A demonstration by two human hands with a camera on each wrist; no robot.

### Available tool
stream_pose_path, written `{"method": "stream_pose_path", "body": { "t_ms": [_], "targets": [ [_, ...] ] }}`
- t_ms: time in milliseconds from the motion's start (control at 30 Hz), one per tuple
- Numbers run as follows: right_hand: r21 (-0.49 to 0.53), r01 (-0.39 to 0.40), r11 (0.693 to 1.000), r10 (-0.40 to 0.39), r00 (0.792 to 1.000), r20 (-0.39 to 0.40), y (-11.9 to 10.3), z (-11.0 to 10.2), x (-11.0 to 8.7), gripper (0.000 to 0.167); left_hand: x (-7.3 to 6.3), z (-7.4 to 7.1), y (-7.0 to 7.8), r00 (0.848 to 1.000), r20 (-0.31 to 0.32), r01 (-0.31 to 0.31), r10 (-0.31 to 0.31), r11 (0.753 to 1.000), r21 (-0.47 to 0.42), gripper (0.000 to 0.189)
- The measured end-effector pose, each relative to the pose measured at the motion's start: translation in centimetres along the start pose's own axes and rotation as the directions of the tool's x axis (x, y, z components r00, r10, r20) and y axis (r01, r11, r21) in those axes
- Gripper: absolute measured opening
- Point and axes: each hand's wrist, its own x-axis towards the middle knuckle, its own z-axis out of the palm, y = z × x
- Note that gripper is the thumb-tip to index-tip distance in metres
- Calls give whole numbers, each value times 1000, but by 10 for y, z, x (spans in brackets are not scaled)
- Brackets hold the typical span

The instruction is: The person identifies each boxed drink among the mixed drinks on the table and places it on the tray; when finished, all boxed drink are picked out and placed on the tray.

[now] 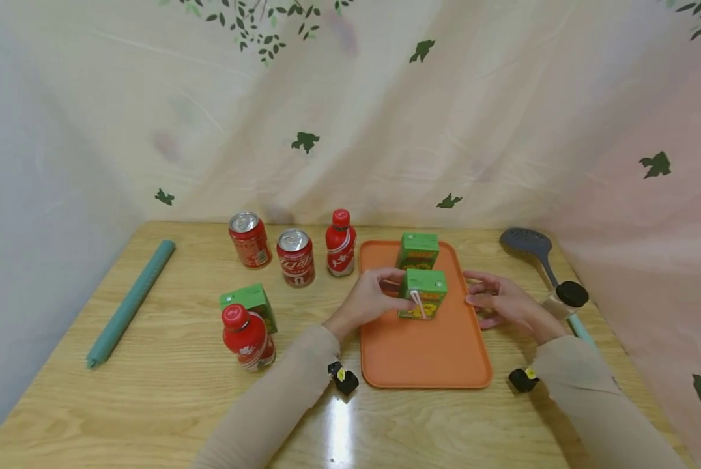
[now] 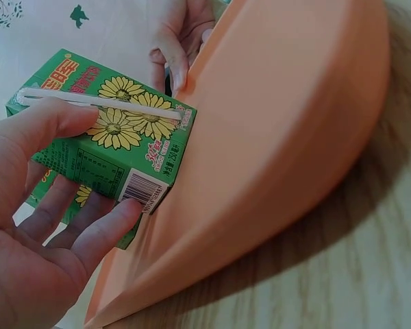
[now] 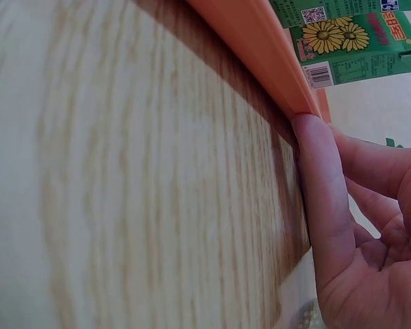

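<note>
My left hand (image 1: pixel 369 303) grips a green drink carton (image 1: pixel 428 296) with flowers on it and a straw on its front, above or on the orange tray (image 1: pixel 423 358). In the left wrist view the thumb lies near the straw, and fingers reach to the barcode side of the carton (image 2: pixel 113 130). Just behind it, a second green carton (image 1: pixel 419 249) stands on the tray. At the tray's right rim is my right hand (image 1: pixel 505 303); in the right wrist view one fairly straight finger (image 3: pixel 322 185) touches that rim.
Left of the tray stand two red cans (image 1: pixel 249 241) (image 1: pixel 296 258), a red-capped bottle (image 1: pixel 341 244), another bottle (image 1: pixel 248 339) and a green carton (image 1: pixel 257 303). A teal roll (image 1: pixel 130 303) lies far left. A slotted turner (image 1: pixel 529 244) and black-capped jar (image 1: pixel 570 296) are at right.
</note>
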Motion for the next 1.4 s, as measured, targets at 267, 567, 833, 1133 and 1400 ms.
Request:
{"method": "stream_pose_path", "body": {
  "t_ms": [267, 567, 833, 1133, 1400],
  "targets": [
    [-10, -7, 1000, 7, 1000, -12, 2, -2, 0, 74, 2, 2, -2, 1000, 1, 6, -6, 1000, -10, 48],
    [-4, -6, 1000, 6, 1000, -5, 1, -1, -1, 75, 0, 3, -2, 1000, -7, 26, -27, 1000, -2, 49],
    [-20, -12, 1000, 12, 1000, -10, 1, -3, 1, 73, 1, 2, 1, 1000, -6, 27, -27, 1000, -8, 50],
    [-16, -13, 1000, 13, 1000, -7, 3, -4, 1, 74, 2, 1, 4, 1000, 8, 14, -14, 1000, 28, 48],
    [-9, -9, 1000, 9, 1000, -9, 4, -3, 1, 74, 2, -2, 13, 997, 77, 20, -22, 1000, 22, 50]
  ]
}}
